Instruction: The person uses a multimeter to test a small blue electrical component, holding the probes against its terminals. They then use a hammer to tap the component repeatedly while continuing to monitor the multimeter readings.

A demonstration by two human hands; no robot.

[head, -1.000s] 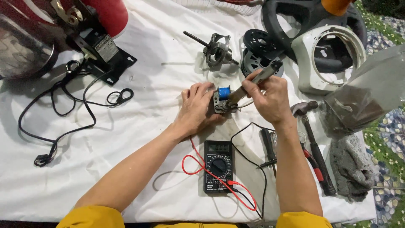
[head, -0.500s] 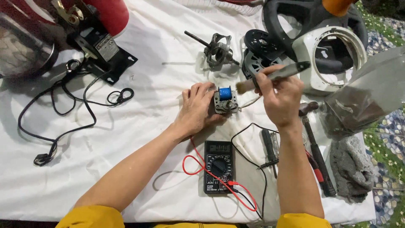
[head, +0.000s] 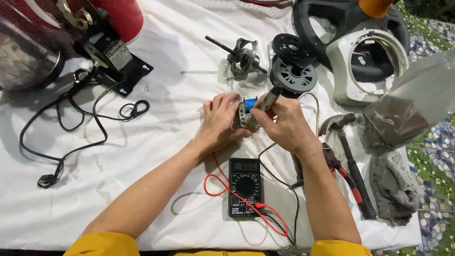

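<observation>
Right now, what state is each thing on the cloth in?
Left hand: steadying the small motor part.
Right hand: gripping a brush.
Small motor part: held, blue coil up.
Brush: tip on the part.
Multimeter: flat, leads plugged in.
Hammer: lying untouched.
Rotor: lying loose.

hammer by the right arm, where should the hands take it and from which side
Probably the dark handle of the hammer, around its middle. It lies flat on the white cloth, head toward the far side, grip end toward the person. Coming from above and from the right looks best, since the red-handled pliers lie close along its left side, while the grey rag sits a little apart.
</observation>
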